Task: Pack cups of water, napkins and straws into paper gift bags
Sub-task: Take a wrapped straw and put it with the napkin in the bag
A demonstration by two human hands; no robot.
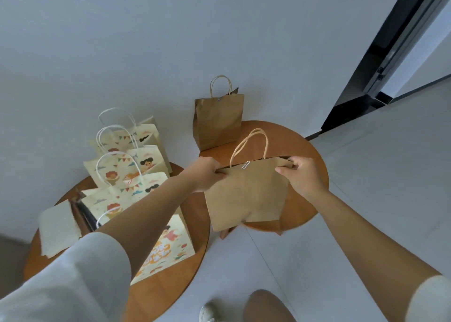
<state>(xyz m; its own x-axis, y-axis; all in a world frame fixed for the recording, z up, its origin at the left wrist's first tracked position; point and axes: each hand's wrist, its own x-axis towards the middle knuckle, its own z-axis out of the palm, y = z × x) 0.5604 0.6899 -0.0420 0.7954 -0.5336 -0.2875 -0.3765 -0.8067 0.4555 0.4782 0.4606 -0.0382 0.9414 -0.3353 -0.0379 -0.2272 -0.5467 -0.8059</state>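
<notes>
Wood, warm orange-brown, forms two round benches side by side on a pale floor: the left bench (158, 297) and the right bench (292, 138).

The left bench carries the printed cream bags (168, 243), at least four, upright in a row from the near edge to the far edge with white rope handles. At its left edge lies a flat cream piece (58, 226), too blurred to tell whether it is napkins or a folded bag.

Two plain kraft bags belong to the right bench. The held brown bag (246, 195) hangs at the bench's near left edge, its base past the rim. A second brown bag (218, 121) stands upright at the far edge.

The left hand (207, 173) grips the held bag's top left corner. The right hand (301, 176) pinches the top right corner, fingers (296, 162) curled over the rim. Taking both corners likely keeps the bag level, so anything inside stays upright.

One paper clip (245, 165) pins the mouth shut, which suggests this bag is packed. No cups or straws are visible.
</notes>
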